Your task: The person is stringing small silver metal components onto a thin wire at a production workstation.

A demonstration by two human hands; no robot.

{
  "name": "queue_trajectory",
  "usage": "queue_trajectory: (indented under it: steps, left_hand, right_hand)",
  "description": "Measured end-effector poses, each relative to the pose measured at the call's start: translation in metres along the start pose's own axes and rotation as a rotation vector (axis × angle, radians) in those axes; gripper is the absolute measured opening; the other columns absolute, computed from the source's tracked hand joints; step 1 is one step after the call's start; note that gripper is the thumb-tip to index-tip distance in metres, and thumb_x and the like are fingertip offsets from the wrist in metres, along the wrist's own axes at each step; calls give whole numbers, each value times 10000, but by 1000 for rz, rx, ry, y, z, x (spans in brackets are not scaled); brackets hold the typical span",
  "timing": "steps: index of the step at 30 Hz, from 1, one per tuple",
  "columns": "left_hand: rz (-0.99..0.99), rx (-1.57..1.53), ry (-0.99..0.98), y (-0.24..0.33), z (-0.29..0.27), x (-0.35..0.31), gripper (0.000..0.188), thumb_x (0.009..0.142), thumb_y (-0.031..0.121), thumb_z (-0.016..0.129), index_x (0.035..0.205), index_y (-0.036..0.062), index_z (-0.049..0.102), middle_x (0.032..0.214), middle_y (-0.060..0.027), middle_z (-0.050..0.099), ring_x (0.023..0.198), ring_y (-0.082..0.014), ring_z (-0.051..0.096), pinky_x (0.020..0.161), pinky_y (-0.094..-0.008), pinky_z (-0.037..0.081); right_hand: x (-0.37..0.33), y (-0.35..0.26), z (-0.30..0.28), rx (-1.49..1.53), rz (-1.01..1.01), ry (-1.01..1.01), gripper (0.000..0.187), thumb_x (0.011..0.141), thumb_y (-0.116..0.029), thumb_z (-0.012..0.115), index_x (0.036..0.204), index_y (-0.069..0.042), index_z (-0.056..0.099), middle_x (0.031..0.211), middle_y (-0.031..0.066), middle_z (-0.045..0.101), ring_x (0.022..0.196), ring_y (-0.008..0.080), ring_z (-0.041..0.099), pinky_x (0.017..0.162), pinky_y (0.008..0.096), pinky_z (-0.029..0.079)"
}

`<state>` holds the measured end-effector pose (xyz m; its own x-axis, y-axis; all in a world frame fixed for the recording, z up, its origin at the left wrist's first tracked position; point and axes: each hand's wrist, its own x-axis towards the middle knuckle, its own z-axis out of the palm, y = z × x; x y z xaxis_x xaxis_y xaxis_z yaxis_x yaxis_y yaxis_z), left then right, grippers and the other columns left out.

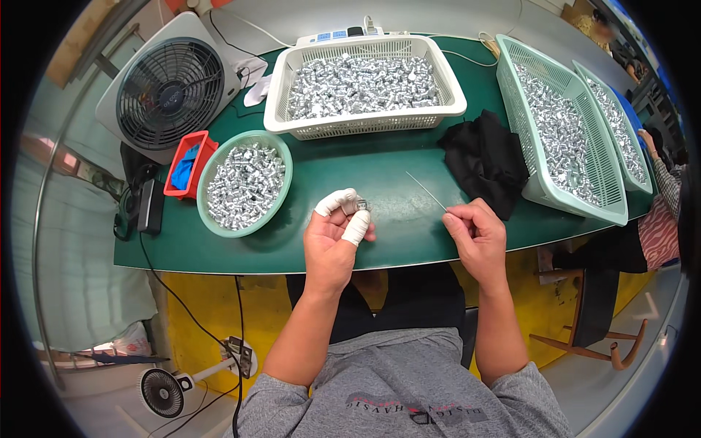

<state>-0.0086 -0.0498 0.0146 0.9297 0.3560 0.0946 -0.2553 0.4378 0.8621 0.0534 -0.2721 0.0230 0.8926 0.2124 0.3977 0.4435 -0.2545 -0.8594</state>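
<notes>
Between its thumb and forefinger, both wrapped in white finger covers, my left hand (pixel 334 237) pinches a small silvery metal part (pixel 362 205). Its exact shape is too small to make out. My right hand (pixel 478 237) is closed on the end of a thin metal rod (pixel 426 191), which points up and left, apart from the part. Both hands are above the near edge of the green table (pixel 398 237). Left of my left hand stands a round pale green basket (pixel 287 191) full of similar silvery parts (pixel 245 187).
A white basket (pixel 365 125) and two pale green baskets (pixel 537 175) hold many silvery parts. Black cloth (pixel 485 157) lies right of centre. A red bin (pixel 206 150) with blue cloth and a box fan (pixel 171 91) stand left. Another person (pixel 657 219) sits at far right.
</notes>
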Motion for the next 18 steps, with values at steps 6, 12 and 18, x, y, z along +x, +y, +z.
queue_trajectory:
  steps: [6,12,18]
  left_hand:
    - [-84,-147,-61,4,-12,6,238,986,20,594,1223,29,610,1103,-120,659,809,-188,620,675,-328,516]
    - [-126,-219,-80,4,-16,10,221,1006,49,574,1218,35,633,1092,-114,673,785,-180,609,666,-319,508]
    - [-135,-225,-81,4,-15,11,219,1009,50,569,1217,39,638,1087,-117,681,784,-176,609,663,-318,507]
  right_hand:
    - [0,-2,0,-1,3,-2,47,887,17,714,928,21,692,760,-10,508,642,54,431,565,209,337]
    - [1,-2,2,-12,-11,23,37,875,-7,726,883,10,694,743,1,529,612,55,452,532,214,346]
    - [1,-2,2,-49,-22,23,37,880,-7,721,893,7,690,749,16,533,602,68,461,530,225,359]
